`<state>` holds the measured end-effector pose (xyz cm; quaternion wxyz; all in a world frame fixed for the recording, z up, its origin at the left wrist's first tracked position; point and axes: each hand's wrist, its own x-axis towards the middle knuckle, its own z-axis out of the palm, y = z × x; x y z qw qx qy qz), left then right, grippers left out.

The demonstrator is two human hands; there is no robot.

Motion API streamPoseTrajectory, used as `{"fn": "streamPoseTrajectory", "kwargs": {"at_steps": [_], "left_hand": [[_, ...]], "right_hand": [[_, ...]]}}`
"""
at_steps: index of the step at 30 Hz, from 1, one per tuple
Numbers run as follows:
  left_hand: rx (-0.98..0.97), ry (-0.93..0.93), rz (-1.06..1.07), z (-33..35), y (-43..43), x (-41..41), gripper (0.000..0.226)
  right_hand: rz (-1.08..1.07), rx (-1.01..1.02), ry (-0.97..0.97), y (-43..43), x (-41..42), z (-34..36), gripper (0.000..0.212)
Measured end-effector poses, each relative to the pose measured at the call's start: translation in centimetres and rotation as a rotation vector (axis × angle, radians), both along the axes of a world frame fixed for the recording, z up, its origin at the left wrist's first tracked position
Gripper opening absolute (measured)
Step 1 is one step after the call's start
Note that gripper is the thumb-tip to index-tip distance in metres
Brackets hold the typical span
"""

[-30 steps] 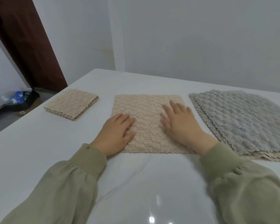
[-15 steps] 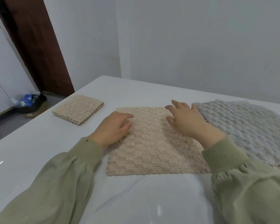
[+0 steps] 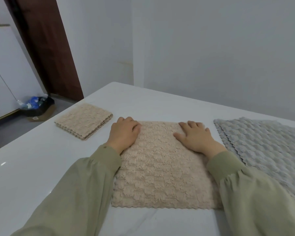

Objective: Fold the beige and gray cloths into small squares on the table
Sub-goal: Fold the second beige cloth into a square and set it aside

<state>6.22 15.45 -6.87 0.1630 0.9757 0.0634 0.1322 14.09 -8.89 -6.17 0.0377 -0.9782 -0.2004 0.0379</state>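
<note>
The beige cloth (image 3: pixel 162 167) lies flat in the middle of the table (image 3: pixel 41 167), its scalloped hem parallel to the near edge and a little back from it. Both hands sit on its far end. The left hand (image 3: pixel 124 133) covers the far left corner with the fingers bent down over it; whether they pinch the fabric I cannot tell. The right hand (image 3: pixel 194 137) lies flat on the far right corner, fingers straight and slightly spread, palm down on the pile. Olive-green sleeves (image 3: pixel 85 188) run back from both wrists toward the near edge.

Toward the table's left edge, apart from the flat cloth, sits a folded beige square (image 3: pixel 83 120) with its layers showing along one side. Toward the right edge lies a stack of gray cloths (image 3: pixel 262 147), unfolded, just beside the right hand but not touching it.

Beyond the far left corner of the table, a cardboard box (image 3: pixel 41 111) lined with a dark bag stands on the floor by a brown door (image 3: pixel 48 45).
</note>
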Motion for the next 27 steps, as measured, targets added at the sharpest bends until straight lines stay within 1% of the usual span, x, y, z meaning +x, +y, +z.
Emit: {"fn": "streamPoseTrajectory", "kwargs": {"at_steps": [1,3,4,5,7,9,12,16,19,23,27], "left_hand": [[-0.044,-0.028,0.014,0.0,0.1,0.4,0.031],[-0.119,-0.094,0.036,-0.2,0.4,1.0,0.026],[-0.142,-0.123,0.045,-0.3,0.6,1.2,0.025],[-0.153,-0.142,0.053,-0.4,0.8,1.4,0.025],[-0.139,-0.143,0.068,-0.5,1.1,1.5,0.029],[-0.085,-0.085,0.087,-0.6,1.2,1.6,0.038],[-0.037,-0.004,0.102,-0.7,1.1,1.6,0.046],[-0.101,-0.024,0.098,-0.6,1.1,1.5,0.043],[-0.166,-0.032,0.093,-0.5,1.3,1.4,0.043],[-0.19,-0.024,0.084,-0.4,1.2,1.2,0.043],[-0.205,-0.012,0.072,-0.4,1.3,1.2,0.04]], "right_hand": [[0.0,0.074,-0.041,-0.2,0.3,0.1,0.053],[-0.015,0.337,-0.13,-0.8,0.9,-0.2,0.034],[-0.034,0.446,-0.157,-1.1,1.1,-0.3,0.03],[-0.055,0.489,-0.177,-1.4,1.3,-0.5,0.03],[-0.087,0.421,-0.208,-1.7,1.7,-1.1,0.039],[-0.119,0.334,-0.203,-1.7,1.9,-1.3,0.047],[-0.152,0.265,-0.166,-1.3,2.0,-1.3,0.047],[-0.17,0.21,-0.192,-1.2,1.6,-1.0,0.043],[-0.174,0.202,-0.202,-1.1,1.4,-0.8,0.042],[-0.177,0.212,-0.217,-1.1,1.3,-0.6,0.041],[-0.167,0.322,-0.257,-1.1,1.5,-0.8,0.035]]}}
